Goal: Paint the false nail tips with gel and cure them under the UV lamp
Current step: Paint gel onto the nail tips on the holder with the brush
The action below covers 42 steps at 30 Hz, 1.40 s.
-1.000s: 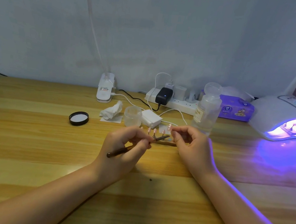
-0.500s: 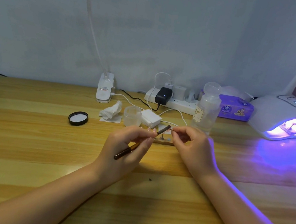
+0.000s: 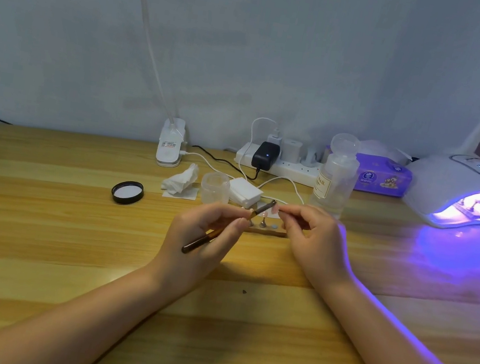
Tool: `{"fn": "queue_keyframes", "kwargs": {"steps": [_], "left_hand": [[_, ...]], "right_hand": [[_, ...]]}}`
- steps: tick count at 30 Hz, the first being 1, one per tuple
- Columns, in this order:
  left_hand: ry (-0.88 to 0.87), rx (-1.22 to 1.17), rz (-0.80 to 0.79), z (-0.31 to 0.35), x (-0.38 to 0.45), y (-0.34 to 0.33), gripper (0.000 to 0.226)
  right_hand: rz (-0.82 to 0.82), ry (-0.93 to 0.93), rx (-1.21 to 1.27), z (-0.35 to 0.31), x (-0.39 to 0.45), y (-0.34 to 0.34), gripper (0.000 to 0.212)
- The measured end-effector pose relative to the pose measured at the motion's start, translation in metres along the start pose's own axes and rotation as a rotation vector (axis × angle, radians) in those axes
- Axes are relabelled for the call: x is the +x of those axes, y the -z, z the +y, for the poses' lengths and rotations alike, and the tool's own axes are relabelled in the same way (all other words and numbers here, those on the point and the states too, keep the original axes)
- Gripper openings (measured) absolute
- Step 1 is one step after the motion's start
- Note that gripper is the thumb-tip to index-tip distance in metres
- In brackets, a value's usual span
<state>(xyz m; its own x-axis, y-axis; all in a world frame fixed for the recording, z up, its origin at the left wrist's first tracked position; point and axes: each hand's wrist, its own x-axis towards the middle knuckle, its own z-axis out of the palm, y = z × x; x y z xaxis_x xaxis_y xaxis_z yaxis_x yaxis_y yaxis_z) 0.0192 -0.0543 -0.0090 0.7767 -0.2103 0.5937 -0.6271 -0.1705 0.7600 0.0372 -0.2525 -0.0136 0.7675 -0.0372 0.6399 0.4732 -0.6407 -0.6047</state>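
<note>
Both hands raised together: left hand [image 3: 206, 233] fingers curled in a grip, right hand [image 3: 311, 239] apparently pinching.

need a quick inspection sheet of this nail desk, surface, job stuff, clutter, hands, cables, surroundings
surface: wooden table, purple glow at its right.
job's things: brush; nail tip held off the wooden holder, on which small stands show; UV lamp lit, another holder inside; open jar; black lid lying apart.
clutter: crumpled tissue, white pads, clear bottle, purple tissue pack.
hands: left hand grips the brush, right hand pinches the nail tip; brush end meets the tip.
cables: power strip with black adapter; white and black leads trail behind the jar.
surroundings: pale wall, desk lamp clamp, light panel overhead.
</note>
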Motion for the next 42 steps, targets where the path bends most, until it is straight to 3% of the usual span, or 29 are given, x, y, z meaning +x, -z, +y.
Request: {"fn": "queue_keyframes", "kwargs": {"steps": [6,15,24,33,42], "left_hand": [[0.081,-0.174,0.001,0.002,-0.002,0.002,0.023],[0.113,-0.218,0.021,0.001,-0.002,-0.002,0.016],[0.138,-0.291,0.064,0.001,-0.002,-0.003,0.015],[0.107,-0.214,0.127,-0.002,-0.001,0.000,0.014],[0.112,-0.234,0.074,0.001,-0.003,-0.003,0.016]], "right_hand": [[-0.024,-0.125,0.123,0.002,0.000,0.000,0.016],[-0.102,-0.239,0.314,0.002,-0.001,-0.004,0.025],[-0.123,-0.252,0.444,0.011,-0.001,-0.007,0.026],[-0.162,-0.272,0.519,0.011,0.000,-0.008,0.013],[-0.149,-0.269,0.528,0.011,0.000,-0.008,0.017]]}}
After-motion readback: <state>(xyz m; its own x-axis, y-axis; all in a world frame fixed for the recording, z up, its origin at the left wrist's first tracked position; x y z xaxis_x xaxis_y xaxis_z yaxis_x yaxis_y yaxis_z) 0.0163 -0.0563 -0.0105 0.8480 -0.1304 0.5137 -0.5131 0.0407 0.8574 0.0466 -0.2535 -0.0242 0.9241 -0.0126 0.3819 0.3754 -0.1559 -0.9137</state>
